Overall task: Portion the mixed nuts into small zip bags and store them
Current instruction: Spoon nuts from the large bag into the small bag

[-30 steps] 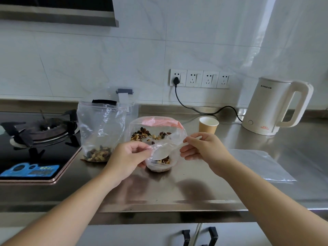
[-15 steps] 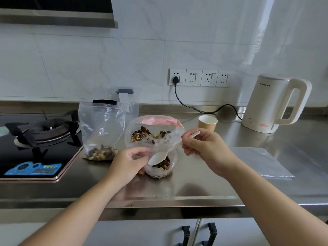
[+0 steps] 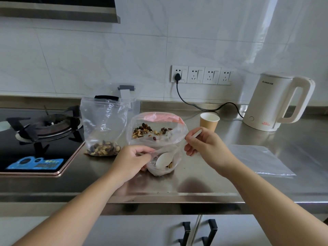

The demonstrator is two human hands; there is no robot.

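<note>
My left hand (image 3: 130,161) pinches the small bag's (image 3: 160,165) rim on the counter (image 3: 204,181), right hand (image 3: 206,148) grips the spoon (image 3: 166,159), bowl inside it, nut bag (image 3: 156,130) just behind.

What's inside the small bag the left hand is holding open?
Inside the small bag: the bowl of the white spoon held by the right hand, and a few mixed nuts at the bottom. The spoon bowl hides the rest.

Spoon (image 3: 164,161) bowl's lower edge behind clear bag (image 3: 160,167) folds; kettle (image 3: 276,103) logo unreadable.
</note>
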